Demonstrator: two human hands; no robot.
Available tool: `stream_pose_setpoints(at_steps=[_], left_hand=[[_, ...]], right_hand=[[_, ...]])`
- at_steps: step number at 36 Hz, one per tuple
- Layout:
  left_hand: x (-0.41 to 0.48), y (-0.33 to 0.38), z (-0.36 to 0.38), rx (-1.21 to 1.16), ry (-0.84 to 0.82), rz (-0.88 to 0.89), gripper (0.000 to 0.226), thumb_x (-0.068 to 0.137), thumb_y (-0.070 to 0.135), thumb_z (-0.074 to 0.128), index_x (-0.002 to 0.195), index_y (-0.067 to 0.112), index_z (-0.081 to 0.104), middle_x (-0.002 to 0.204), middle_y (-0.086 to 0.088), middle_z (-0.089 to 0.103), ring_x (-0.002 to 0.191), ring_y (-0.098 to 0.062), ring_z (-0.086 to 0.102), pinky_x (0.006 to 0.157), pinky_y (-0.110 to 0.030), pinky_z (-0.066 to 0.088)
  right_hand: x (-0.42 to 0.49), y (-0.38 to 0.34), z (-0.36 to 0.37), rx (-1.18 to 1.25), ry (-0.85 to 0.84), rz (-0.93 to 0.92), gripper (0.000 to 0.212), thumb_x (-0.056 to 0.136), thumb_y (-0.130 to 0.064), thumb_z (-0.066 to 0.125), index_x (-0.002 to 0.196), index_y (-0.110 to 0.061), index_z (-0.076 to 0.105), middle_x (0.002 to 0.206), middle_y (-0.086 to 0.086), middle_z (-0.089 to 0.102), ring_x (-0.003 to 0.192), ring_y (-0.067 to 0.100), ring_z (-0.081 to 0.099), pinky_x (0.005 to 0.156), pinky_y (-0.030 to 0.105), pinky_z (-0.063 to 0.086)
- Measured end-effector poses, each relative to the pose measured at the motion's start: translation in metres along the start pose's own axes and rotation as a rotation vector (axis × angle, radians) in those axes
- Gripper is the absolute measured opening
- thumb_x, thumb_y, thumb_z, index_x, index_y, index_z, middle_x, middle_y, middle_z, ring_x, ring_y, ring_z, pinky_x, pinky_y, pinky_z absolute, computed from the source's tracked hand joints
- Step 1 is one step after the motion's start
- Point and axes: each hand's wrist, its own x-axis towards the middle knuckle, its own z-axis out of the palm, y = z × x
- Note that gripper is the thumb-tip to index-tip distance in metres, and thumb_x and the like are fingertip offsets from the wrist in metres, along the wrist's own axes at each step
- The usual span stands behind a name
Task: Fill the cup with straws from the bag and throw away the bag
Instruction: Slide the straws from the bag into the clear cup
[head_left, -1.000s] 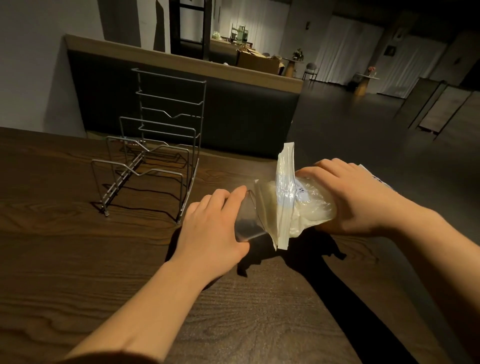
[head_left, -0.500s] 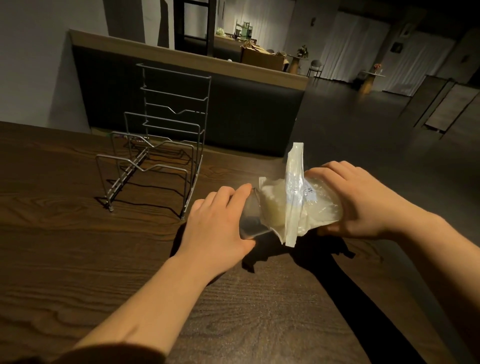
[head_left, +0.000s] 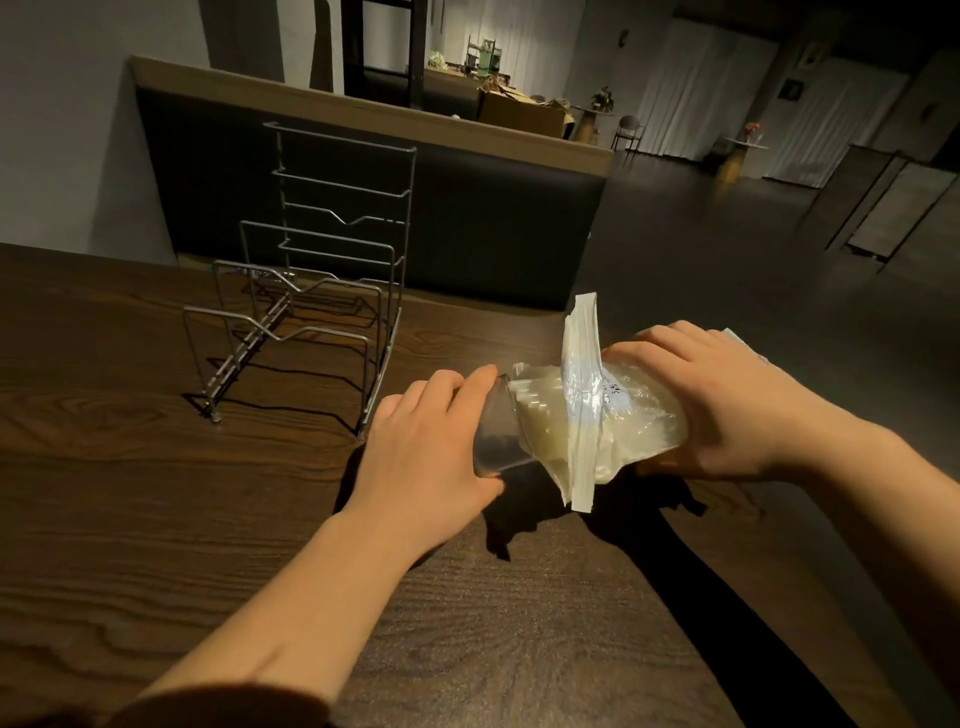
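My left hand (head_left: 431, 441) grips a clear plastic cup (head_left: 498, 439) that is tipped on its side above the dark wooden table (head_left: 156, 519), its mouth facing right. My right hand (head_left: 711, 400) holds a clear zip bag (head_left: 618, 415) packed with pale straws (head_left: 540, 421). The bag's open end with its white zip strip is pulled over the cup's mouth, and the straw ends reach into the cup. The far end of the bag is hidden behind my right hand.
A bare metal wire rack (head_left: 311, 291) stands on the table to the left, beyond my left hand. The table's right edge runs diagonally below my right forearm, with dark floor past it. A low dark partition stands behind the table.
Both hands keep the same hold on cup and bag. The bag's mouth has slid slightly further over the cup; the view has shifted a little.
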Motion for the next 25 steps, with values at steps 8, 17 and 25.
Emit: stream_pose_setpoints(at_steps=[8,17,25], left_hand=[[-0.002,0.001,0.002,0.056,0.004,0.04,0.102,0.067,0.053,0.079,0.151,0.03,0.026,0.133,0.004,0.05,0.122,-0.019,0.049,0.103,-0.038,0.037],[-0.002,0.003,0.0,0.047,-0.001,0.041,0.107,0.066,0.059,0.08,0.152,0.032,0.022,0.138,0.005,0.048,0.126,-0.018,0.046,0.107,-0.038,0.034],[-0.002,0.001,0.001,0.036,-0.005,0.041,0.101,0.069,0.052,0.079,0.151,0.032,0.023,0.135,0.006,0.048,0.124,-0.017,0.046,0.105,-0.036,0.034]], right_hand=[[0.009,-0.001,-0.006,-0.021,-0.046,-0.012,0.101,0.063,-0.071,0.073,0.147,-0.038,0.026,0.133,-0.011,0.043,0.12,0.01,0.039,0.095,0.027,0.031],[0.015,0.003,-0.006,-0.028,-0.117,0.011,0.105,0.062,-0.069,0.076,0.147,-0.037,0.025,0.13,-0.011,0.042,0.117,0.009,0.037,0.096,0.028,0.031],[0.015,0.0,-0.012,0.03,-0.086,-0.004,0.1,0.062,-0.07,0.075,0.145,-0.035,0.031,0.127,-0.009,0.048,0.114,0.012,0.043,0.099,0.039,0.043]])
